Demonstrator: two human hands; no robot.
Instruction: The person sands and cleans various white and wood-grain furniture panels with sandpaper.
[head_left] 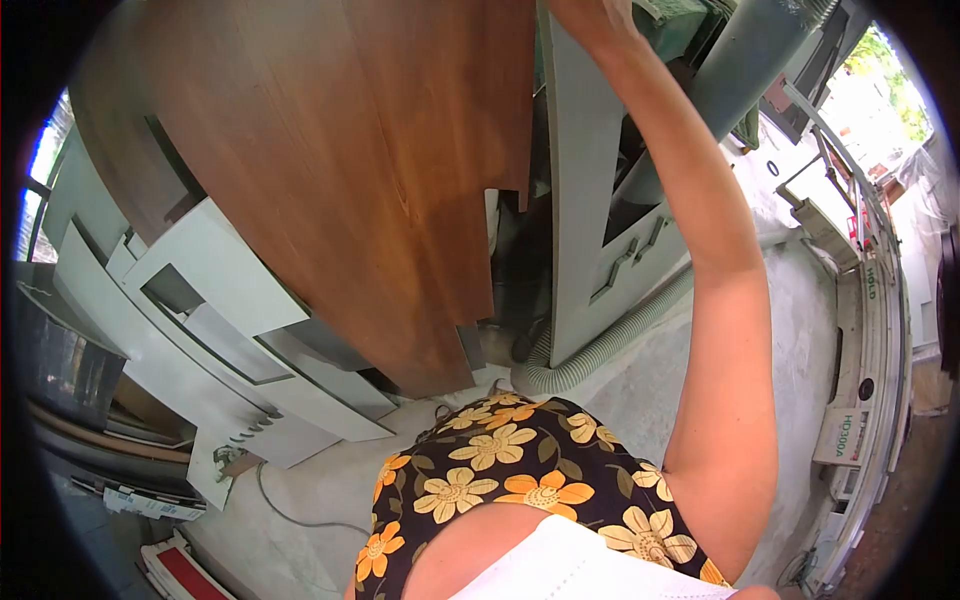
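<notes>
My right arm reaches up and forward, and my right hand (598, 22) is at the top edge of the view. Its fingers are cut off by the frame, so I cannot see whether they grip anything. Just under it stands a tall grey panel (582, 150) of what looks like a machine housing. To the left, a large brown wood-grain board (370, 160) stands upright, with a notch in its lower right edge. My left hand is out of view.
White cut-out panels (215, 265) lean at the left. A ribbed grey hose (625, 325) curves along the floor beside the grey panel, below a thick duct (755, 65). A cable (300, 520) lies on the concrete floor. A long metal rail frame (880, 380) runs along the right.
</notes>
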